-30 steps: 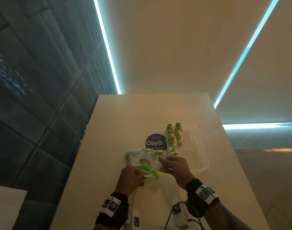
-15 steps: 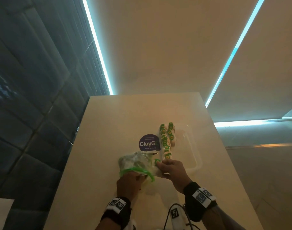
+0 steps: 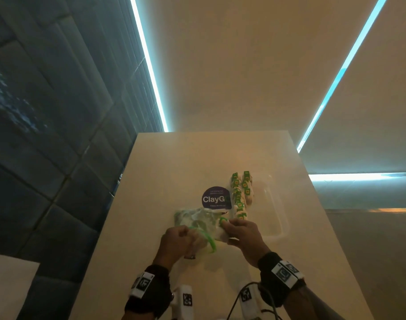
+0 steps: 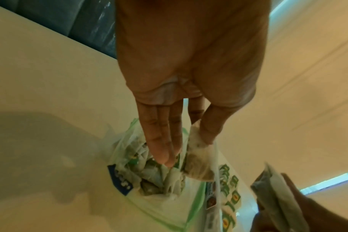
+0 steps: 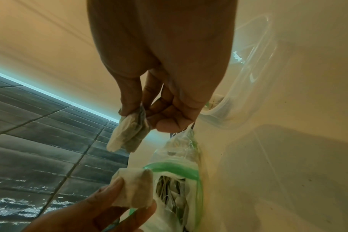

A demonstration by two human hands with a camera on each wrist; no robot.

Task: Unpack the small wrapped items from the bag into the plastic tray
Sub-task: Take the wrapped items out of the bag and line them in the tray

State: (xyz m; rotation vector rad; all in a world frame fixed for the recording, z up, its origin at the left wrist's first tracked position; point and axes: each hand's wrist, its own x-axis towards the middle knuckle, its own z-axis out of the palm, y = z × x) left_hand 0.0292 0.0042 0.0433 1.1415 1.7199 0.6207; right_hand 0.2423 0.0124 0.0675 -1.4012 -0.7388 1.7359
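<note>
While a purple round sticker (image 3: 216, 197) reading "ClayG" sits at 12 o'clock of the bag (image 3: 197, 221), your left hand (image 3: 177, 243) pinches a pale wrapped item (image 5: 132, 190) at the bag's green-rimmed mouth. Your right hand (image 3: 244, 235) pinches another wrapped item (image 5: 127, 133), with the clear plastic tray (image 3: 277, 210) at its 1 o'clock, rows of green-labelled items (image 3: 241, 192) inside.

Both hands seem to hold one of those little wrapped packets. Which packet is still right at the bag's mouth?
The packet pinched by the left hand: it sits against the bag's green rim. The right hand's packet hangs clear of the bag.
</note>
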